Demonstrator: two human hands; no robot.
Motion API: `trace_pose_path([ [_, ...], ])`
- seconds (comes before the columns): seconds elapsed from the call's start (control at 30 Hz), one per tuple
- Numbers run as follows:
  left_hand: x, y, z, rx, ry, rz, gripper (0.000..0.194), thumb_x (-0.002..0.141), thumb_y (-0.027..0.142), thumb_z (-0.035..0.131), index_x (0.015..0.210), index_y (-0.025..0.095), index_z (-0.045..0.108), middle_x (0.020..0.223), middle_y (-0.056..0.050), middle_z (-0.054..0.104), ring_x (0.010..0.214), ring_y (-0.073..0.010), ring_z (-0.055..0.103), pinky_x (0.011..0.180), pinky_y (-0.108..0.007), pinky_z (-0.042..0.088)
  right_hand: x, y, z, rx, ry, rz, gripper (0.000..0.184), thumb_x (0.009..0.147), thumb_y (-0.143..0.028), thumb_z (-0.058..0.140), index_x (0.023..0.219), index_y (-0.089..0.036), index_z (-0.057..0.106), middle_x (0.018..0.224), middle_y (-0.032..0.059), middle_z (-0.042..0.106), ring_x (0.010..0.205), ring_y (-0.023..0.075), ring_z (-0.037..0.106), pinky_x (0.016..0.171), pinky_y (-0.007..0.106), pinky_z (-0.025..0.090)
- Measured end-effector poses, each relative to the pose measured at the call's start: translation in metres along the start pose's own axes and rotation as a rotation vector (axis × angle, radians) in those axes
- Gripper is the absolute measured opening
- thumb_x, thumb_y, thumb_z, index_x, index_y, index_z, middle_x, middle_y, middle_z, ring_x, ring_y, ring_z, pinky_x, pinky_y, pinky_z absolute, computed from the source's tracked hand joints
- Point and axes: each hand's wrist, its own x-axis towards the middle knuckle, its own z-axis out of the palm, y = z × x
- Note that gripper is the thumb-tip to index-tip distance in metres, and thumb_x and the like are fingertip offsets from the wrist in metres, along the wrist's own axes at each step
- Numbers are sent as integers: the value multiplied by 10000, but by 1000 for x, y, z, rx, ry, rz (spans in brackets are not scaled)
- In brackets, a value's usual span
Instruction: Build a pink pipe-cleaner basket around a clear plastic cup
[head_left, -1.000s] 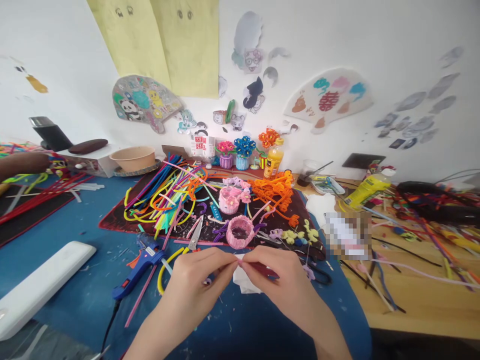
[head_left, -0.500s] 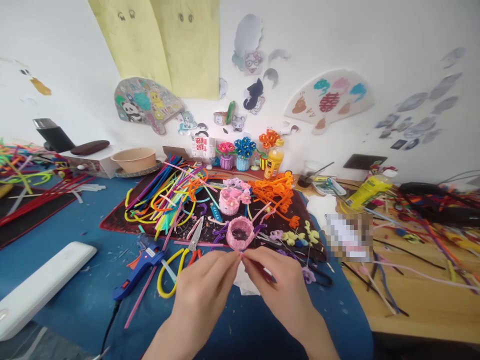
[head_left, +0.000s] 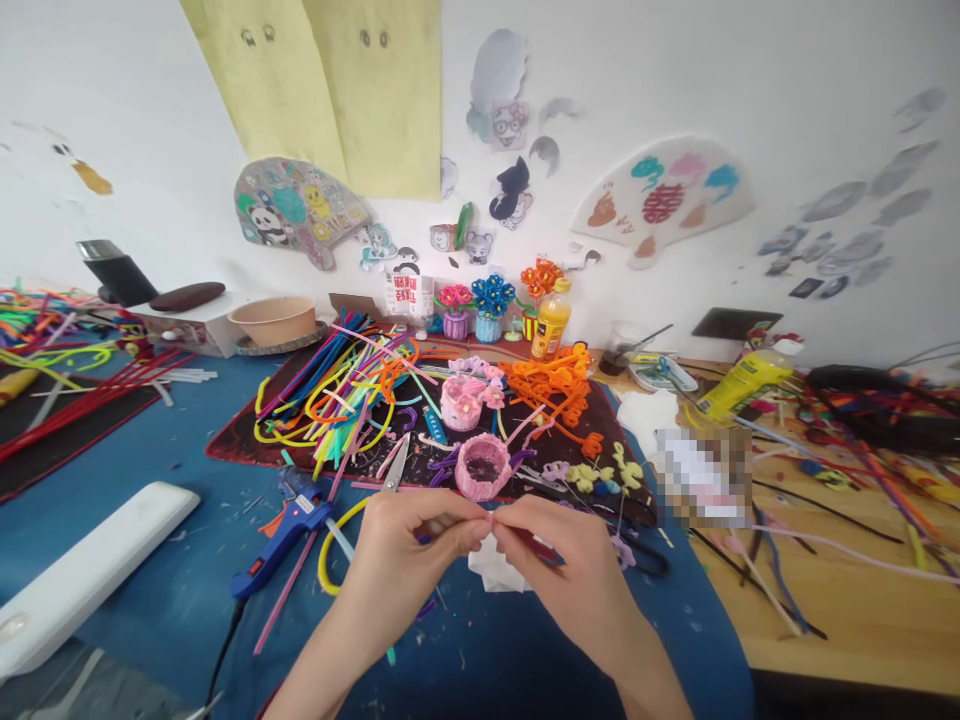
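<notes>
My left hand [head_left: 416, 550] and my right hand [head_left: 559, 555] meet at the fingertips over the blue table cover. Both are closed in a pinch on a small pink pipe cleaner piece [head_left: 490, 518], mostly hidden by the fingers. Just beyond them stands a round pink pipe cleaner basket [head_left: 481, 487] with an open top. Behind it is a pink pot with pink flowers [head_left: 460, 402]. Scissors [head_left: 395, 466] with yellow handles lie partly under my left hand. A blue glue gun [head_left: 281, 540] rests to the left. White paper [head_left: 495, 570] lies below my fingertips.
Bundled pipe cleaners [head_left: 330, 390] and orange pipe cleaner shapes [head_left: 551, 395] cover the dark mat [head_left: 232, 440]. At the left lies a long white device [head_left: 97, 570]. A juice bottle [head_left: 550, 322] and finished flower pots [head_left: 489, 325] stand by the wall; a yellow bottle [head_left: 742, 385] is at right.
My left fingers have bent and rolled at the pinch, with the thumb now showing. Both hands stay together near the basket. The whole view has shifted slightly.
</notes>
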Motion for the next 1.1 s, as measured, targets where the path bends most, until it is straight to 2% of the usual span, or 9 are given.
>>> trace_pose_path([
  [0.2, -4, 1, 2, 265, 119, 293, 108, 852, 230, 681, 769, 200, 743, 616, 26, 714, 521, -87, 619, 526, -159, 461, 1, -3, 1, 13, -31, 31, 181, 974, -204, 520, 861, -173, 658, 716, 5, 616, 631, 124, 564, 586, 222, 422],
  [0.27, -5, 1, 2, 302, 151, 346, 97, 851, 195, 676, 774, 199, 734, 639, 29, 718, 539, -78, 621, 542, -148, 456, 2, -3, 1, 30, -58, 63, 187, 974, -222, 522, 873, -177, 673, 736, 14, 648, 660, 135, 597, 609, 228, 441],
  [0.47, -2, -9, -4, 112, 52, 127, 126, 846, 301, 685, 829, 193, 747, 619, 11, 703, 530, -109, 618, 503, -179, 460, -2, 4, 6, 344, -97, 314, 267, 955, -380, 564, 884, -195, 743, 729, 21, 728, 596, 140, 665, 574, 220, 520],
  [0.6, -1, -13, -4, 106, -8, 116, 132, 843, 298, 680, 853, 189, 753, 662, 2, 685, 571, -111, 590, 541, -195, 462, -5, 8, 10, 566, -116, 451, 278, 908, -435, 629, 943, -184, 744, 760, 41, 744, 640, 166, 697, 591, 246, 544],
  [0.7, -3, -16, -1, 126, -43, 112, 146, 862, 286, 653, 787, 197, 742, 684, 0, 678, 592, -109, 574, 558, -199, 447, -5, 10, 10, 499, -150, 399, 256, 895, -409, 658, 835, -175, 744, 774, 44, 720, 734, 171, 668, 696, 267, 524],
  [0.8, -9, -23, 1, 170, -35, 102, 135, 870, 282, 644, 800, 219, 740, 685, 8, 658, 582, -107, 552, 548, -203, 417, -7, 15, 14, 412, -95, 329, 223, 856, -373, 708, 762, -173, 734, 800, 32, 657, 776, 159, 613, 721, 257, 492],
  [0.9, -18, -30, 2, 214, 2, 94, 146, 896, 301, 611, 866, 221, 730, 698, 5, 639, 595, -114, 552, 554, -209, 409, -12, 21, 23, 562, -32, 431, 234, 823, -393, 741, 771, -166, 722, 754, 18, 627, 666, 126, 592, 603, 226, 482],
  [1.0, -30, -38, 3, 253, 23, 89, 176, 933, 311, 553, 938, 222, 705, 827, -21, 684, 681, -125, 602, 620, -210, 451, -17, 26, 32, 739, 23, 539, 312, 786, -460, 765, 769, -163, 672, 616, -11, 608, 505, 102, 562, 460, 196, 438],
  [1.1, -42, -44, 8, 245, -10, 37, 194, 944, 340, 534, 970, 237, 698, 859, -22, 699, 711, -131, 616, 651, -210, 467, -19, 28, 37, 803, 65, 557, 348, 767, -476, 782, 726, -163, 634, 593, -15, 613, 497, 100, 574, 451, 185, 448],
])
